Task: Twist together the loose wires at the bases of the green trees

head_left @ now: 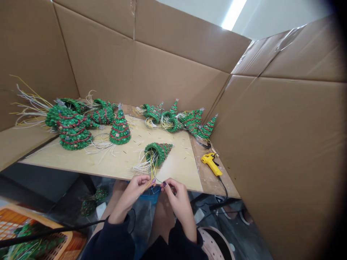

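Note:
A green beaded cone shaped like a Christmas tree (158, 153) lies on its side on a plywood board (173, 173), its open base toward me. White and yellow wires spill from that base. My left hand (137, 191) pinches yellow wires at the board's front edge. My right hand (173, 195) pinches something thin beside it, possibly a fine wire, though the fingers hide it. An upright beaded tree (119, 129) stands farther back, and several more lie beyond it.
Cardboard walls (271, 144) surround the board on the back and right. A yellow hot glue gun (211, 163) lies at right, its black cord dropping over the edge. Dark scissors (204, 144) lie behind it. Below are a blue container (150, 195) and an orange crate (35, 231) holding green pieces.

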`<state>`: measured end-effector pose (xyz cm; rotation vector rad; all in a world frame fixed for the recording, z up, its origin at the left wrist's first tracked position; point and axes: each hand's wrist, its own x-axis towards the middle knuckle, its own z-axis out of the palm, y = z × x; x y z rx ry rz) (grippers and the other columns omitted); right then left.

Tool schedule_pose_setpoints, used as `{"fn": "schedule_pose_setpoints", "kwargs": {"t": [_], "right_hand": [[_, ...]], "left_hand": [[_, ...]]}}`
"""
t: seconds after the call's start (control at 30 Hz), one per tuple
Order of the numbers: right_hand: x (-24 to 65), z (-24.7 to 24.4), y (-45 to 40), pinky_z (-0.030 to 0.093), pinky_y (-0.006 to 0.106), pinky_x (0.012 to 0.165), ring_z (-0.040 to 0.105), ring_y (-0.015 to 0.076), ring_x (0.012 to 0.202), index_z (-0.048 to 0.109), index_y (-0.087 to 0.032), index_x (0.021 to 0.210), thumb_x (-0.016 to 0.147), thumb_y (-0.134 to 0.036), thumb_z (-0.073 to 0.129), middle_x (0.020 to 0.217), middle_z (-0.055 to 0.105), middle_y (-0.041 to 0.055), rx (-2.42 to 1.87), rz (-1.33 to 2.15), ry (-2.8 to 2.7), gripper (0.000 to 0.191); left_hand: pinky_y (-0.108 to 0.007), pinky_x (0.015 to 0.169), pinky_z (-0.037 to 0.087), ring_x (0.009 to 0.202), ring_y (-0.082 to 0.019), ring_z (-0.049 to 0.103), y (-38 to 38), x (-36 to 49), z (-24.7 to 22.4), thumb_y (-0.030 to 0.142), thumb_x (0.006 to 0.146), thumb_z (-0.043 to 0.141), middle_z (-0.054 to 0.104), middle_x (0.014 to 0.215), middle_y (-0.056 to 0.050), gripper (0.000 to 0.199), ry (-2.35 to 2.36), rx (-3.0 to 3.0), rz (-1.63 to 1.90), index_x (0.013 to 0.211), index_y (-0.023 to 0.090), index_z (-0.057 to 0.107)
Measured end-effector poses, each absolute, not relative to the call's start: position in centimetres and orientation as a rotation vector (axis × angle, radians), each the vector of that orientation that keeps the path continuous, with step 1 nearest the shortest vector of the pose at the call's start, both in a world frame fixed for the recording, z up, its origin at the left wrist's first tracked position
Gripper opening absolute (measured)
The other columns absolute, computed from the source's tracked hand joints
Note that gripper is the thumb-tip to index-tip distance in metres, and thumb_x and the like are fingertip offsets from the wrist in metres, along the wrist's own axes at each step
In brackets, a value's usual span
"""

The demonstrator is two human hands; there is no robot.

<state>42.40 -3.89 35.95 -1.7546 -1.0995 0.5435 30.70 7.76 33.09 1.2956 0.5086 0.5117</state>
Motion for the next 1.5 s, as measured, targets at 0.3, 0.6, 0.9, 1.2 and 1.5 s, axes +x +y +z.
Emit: {"fn": "schedule_pose_setpoints", "kwargs": {"t": [0.3,0.6,0.9,1.2,1.5], "right_hand": [[41.4,34.3,-2.3,0.045,0.023,0.062,0.061,0.0159,0.070,0.070,-0.013,0.082,0.089,-0.041,0.047,0.074,0.068,0.0056,-1.706,0.596,-1.040,0.037],[40.8,33.7,-1.5,0.046,0.022,0.059,0.060,0.0146,0.067,0.070,-0.013,0.081,0.085,-0.040,0.052,0.070,0.067,0.0047,-1.562,0.673,-0.922,0.033],[40.8,33.4,-1.1,0.048,0.024,0.057,0.059,0.0138,0.059,0.063,-0.014,0.076,0.075,-0.043,0.064,0.065,0.063,0.0029,-1.454,0.702,-0.764,0.029],[41.8,33.9,-1.9,0.046,0.023,0.061,0.060,0.0147,0.066,0.057,-0.016,0.076,0.080,-0.044,0.058,0.066,0.061,0.0016,-1.492,0.636,-0.788,0.028],[42.7,34.2,-2.5,0.044,0.024,0.058,0.057,0.0143,0.061,0.063,-0.014,0.081,0.080,-0.046,0.056,0.063,0.060,0.0024,-1.482,0.613,-0.774,0.033]], "left_hand": [[-0.020,0.054,0.032,0.053,-0.009,0.041,8.2,30.2,32.8,0.040,0.066,0.073,0.052,0.055,0.003,0.029,0.423,1.355,0.425,0.066,0.013,0.063],[-0.021,0.056,0.034,0.055,-0.010,0.044,8.5,30.2,31.9,0.040,0.065,0.073,0.053,0.057,0.002,0.030,0.418,1.374,0.392,0.064,0.013,0.062],[-0.023,0.061,0.036,0.064,-0.015,0.050,8.5,30.0,31.6,0.044,0.077,0.062,0.064,0.067,-0.004,0.032,0.409,1.576,0.403,0.071,0.014,0.070],[-0.024,0.062,0.037,0.067,-0.018,0.053,9.3,29.1,31.5,0.045,0.079,0.058,0.066,0.068,-0.005,0.033,0.493,1.683,0.441,0.073,0.016,0.073],[-0.022,0.059,0.032,0.062,-0.016,0.051,9.8,28.4,31.4,0.042,0.084,0.052,0.062,0.062,-0.003,0.035,0.520,1.870,0.395,0.069,0.015,0.069]]}}
